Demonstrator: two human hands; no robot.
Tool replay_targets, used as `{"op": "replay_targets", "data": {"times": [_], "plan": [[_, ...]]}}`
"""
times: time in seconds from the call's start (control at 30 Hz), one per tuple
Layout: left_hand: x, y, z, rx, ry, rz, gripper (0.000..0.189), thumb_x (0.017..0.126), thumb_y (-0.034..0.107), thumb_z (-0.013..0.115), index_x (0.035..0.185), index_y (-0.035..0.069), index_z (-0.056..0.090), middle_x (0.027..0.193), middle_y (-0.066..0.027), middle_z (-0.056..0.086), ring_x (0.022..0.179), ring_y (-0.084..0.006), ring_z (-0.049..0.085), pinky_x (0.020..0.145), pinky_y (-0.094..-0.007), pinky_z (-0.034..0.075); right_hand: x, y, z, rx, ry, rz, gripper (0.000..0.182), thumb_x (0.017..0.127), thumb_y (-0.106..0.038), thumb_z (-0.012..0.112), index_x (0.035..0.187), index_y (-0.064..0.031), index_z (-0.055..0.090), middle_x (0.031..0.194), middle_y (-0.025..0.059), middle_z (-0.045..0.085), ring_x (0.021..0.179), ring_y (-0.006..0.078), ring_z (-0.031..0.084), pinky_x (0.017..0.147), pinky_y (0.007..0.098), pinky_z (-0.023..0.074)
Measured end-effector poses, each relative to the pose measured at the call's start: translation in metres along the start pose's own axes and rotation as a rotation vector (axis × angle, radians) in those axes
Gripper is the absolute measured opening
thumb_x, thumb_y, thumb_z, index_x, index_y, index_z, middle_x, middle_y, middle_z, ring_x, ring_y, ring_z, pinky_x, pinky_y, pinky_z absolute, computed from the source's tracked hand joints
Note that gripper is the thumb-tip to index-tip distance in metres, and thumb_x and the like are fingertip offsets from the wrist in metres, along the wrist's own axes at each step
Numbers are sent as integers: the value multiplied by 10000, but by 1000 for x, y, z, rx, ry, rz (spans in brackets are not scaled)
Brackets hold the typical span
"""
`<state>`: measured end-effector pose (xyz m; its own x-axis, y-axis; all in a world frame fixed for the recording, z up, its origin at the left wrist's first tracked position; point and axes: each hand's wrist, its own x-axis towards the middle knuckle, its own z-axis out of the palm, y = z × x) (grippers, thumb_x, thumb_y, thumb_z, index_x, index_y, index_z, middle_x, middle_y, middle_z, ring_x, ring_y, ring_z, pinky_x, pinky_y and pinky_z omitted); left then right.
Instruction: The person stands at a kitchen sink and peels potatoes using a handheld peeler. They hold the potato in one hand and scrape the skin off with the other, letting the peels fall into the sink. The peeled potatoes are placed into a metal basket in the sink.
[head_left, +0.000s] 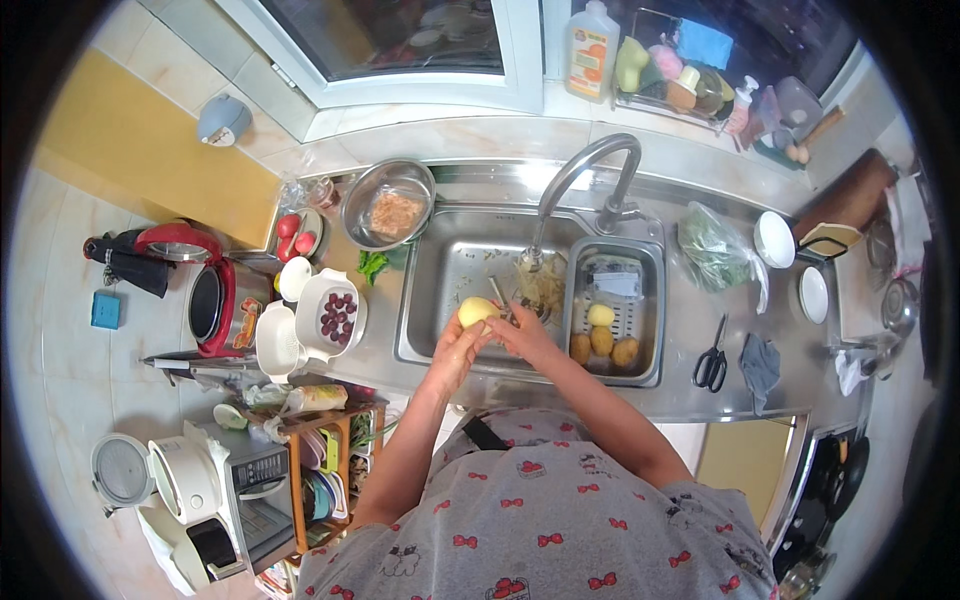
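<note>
My left hand (456, 351) grips a peeled yellow potato (478, 309) above the front of the steel sink (465, 262). In my right hand (527, 335) is a slim metal peeler (496, 288), close against the potato's right side; my fingers hide part of it. Potato peelings (546, 283) lie in the sink below the faucet (570, 176), with small scraps scattered to their left. A grey drain basket (654, 322) sits in the sink's right side. It holds one peeled potato (600, 315) and several unpeeled potatoes (601, 342).
Left of the sink are a steel bowl (355, 217) with a packaged food, green leaves (372, 266) and a white colander (311, 300) of dark red fruit. On the right lie a bagged green vegetable (712, 251), black-handled scissors (710, 367) and a grey cloth (761, 367).
</note>
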<state>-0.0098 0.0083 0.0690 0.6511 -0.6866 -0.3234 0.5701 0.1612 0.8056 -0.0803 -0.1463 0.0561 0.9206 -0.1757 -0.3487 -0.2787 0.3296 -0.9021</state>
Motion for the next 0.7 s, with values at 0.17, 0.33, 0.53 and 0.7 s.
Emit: {"op": "replay_targets", "data": {"times": [0.17, 0.33, 0.53, 0.7], "plan": [[3, 1, -4, 202, 130, 42, 414, 921, 37, 612, 1299, 54, 445, 1162, -77, 588, 1045, -165, 615, 921, -323, 547, 5, 10, -18, -206, 123, -175, 345, 996, -330, 469, 1171, -55, 584, 676, 15, 567, 587, 128, 525, 509, 304, 422], [2, -9, -15, 682, 303, 256, 484, 831, 9, 684, 1228, 73, 416, 1101, -59, 579, 962, -137, 589, 837, -275, 512, -17, -27, 5, -1109, 191, -417, 269, 985, -333, 485, 1016, -92, 600, 730, 101, 670, 663, 275, 673, 559, 419, 489], [-3, 6, 5, 733, 239, 374, 499, 759, -27, 667, 1169, 64, 396, 1058, -82, 584, 964, -162, 576, 843, -292, 477, 8, 18, -34, -1402, 189, -422, 249, 976, -337, 498, 896, -111, 565, 670, 102, 652, 634, 315, 664, 523, 446, 487], [3, -2, -17, 625, 226, 304, 528, 747, -89, 626, 1165, 100, 364, 1028, -44, 502, 983, -128, 528, 854, -268, 460, -22, -23, 4, -1253, 209, -634, 242, 975, -318, 494, 874, -119, 586, 675, 109, 654, 612, 329, 658, 508, 450, 483]]}}
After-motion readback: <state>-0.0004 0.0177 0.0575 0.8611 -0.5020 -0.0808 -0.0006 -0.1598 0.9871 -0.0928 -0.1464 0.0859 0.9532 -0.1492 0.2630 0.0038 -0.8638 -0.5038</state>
